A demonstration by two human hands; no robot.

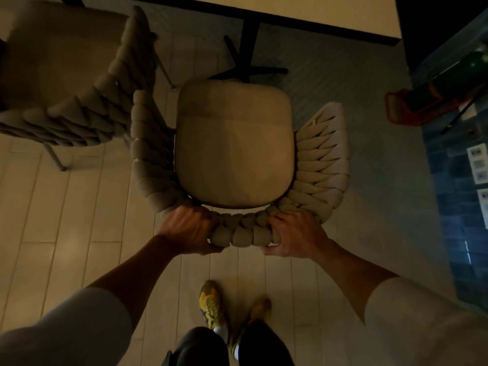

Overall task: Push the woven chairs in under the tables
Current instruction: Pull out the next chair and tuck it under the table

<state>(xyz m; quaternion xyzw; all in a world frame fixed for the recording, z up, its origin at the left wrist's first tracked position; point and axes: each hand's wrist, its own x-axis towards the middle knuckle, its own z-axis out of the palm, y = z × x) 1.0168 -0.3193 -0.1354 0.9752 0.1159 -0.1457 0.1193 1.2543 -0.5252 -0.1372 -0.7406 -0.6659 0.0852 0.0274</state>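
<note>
both hands [188, 229] gripping woven chair [235, 151] — backrest

Café — pedestal table [303, 11], woven chairs [233, 143]

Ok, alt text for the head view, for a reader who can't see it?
The left hand and right hand grip the backrest of a woven chair facing a table, its seat not yet under it. A second woven chair stands at left.
</note>
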